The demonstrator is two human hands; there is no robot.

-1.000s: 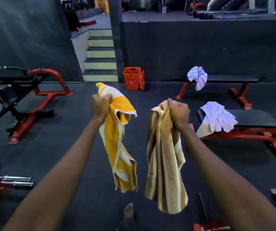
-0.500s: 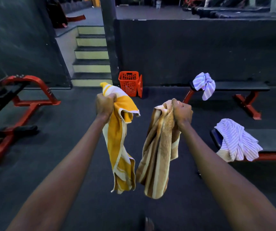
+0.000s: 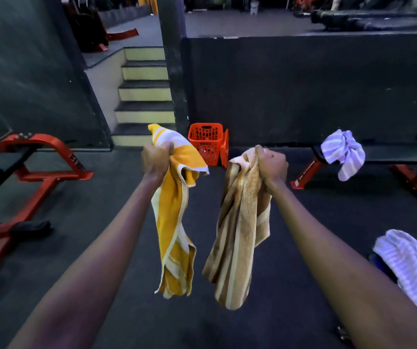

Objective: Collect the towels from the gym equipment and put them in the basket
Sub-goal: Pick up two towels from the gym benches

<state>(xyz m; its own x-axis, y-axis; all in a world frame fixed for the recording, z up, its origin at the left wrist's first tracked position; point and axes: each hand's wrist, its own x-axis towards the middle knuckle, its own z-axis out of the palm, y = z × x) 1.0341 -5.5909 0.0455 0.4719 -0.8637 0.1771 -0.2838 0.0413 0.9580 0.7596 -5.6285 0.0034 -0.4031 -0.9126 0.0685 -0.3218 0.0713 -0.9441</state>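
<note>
While fisted, both hands point(image 3: 155, 159) grip towels point(image 3: 174, 217), basket point(image 3: 206, 142) ahead.

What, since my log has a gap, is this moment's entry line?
left hand: grips yellow towel | right hand: grips tan towel | basket: ahead, on floor

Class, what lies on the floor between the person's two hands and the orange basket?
In the head view, only bare dark floor stretches from the left hand and right hand to the basket.
</note>
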